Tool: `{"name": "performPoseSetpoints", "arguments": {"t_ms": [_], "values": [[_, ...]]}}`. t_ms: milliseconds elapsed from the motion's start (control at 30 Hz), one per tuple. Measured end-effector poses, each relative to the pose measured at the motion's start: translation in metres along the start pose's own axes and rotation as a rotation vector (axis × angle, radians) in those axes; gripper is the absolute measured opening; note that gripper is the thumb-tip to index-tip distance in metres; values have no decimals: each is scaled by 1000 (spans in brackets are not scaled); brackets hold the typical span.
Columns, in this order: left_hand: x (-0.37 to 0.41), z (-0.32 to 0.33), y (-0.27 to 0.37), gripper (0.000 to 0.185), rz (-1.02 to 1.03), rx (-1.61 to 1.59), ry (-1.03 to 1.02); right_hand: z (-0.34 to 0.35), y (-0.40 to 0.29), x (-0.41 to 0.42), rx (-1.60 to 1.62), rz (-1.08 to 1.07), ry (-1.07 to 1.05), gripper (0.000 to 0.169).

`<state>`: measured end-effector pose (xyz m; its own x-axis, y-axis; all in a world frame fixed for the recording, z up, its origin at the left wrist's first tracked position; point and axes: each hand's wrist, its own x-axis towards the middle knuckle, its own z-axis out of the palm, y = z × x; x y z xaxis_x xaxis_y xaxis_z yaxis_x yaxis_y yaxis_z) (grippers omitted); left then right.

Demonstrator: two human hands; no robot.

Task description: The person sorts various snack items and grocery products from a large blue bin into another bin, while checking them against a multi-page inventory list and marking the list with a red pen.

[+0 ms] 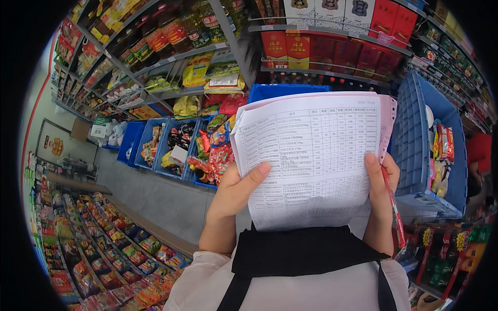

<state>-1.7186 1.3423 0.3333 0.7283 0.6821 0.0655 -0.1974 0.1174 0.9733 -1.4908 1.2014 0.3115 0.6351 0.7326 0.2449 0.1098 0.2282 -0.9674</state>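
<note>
A stack of printed paper sheets (307, 155) with table rows is held up before my chest, white on top with pink sheets (387, 116) behind at the right. My left hand (241, 184) grips its left edge, thumb on the front. My right hand (381, 179) holds the right edge, thumb also on the front. A red pen (396, 217) lies along my right hand and points downward. The fingers behind the sheets are mostly hidden. Below the papers is a black apron (307, 252) over a white shirt.
Blue plastic crates (159, 163) with packaged goods line the shelf foot at left. A large blue crate (412, 155) with snacks stands at right, a person in red (480, 155) beyond it. Oil bottles (167, 35) and boxed goods fill shelves; a snack rack (116, 241) is lower left.
</note>
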Motion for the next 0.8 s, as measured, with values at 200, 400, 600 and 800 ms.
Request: {"name": "performPoseSetpoints", "arguments": {"t_ms": [200, 400, 600, 800], "values": [[-5, 0, -2, 36, -21, -71, -9, -1, 2, -5, -46, -44, 3, 26], [-8, -2, -5, 33, -30, -113, -2, 0, 4, -8, -74, -35, 14, 26], [-11, -3, -7, 34, -25, -99, 11, 1, 4, -9, -87, -19, 28, 27], [-10, -2, -8, 36, -7, -76, -8, 3, 1, -11, -99, -22, 36, 27]]}}
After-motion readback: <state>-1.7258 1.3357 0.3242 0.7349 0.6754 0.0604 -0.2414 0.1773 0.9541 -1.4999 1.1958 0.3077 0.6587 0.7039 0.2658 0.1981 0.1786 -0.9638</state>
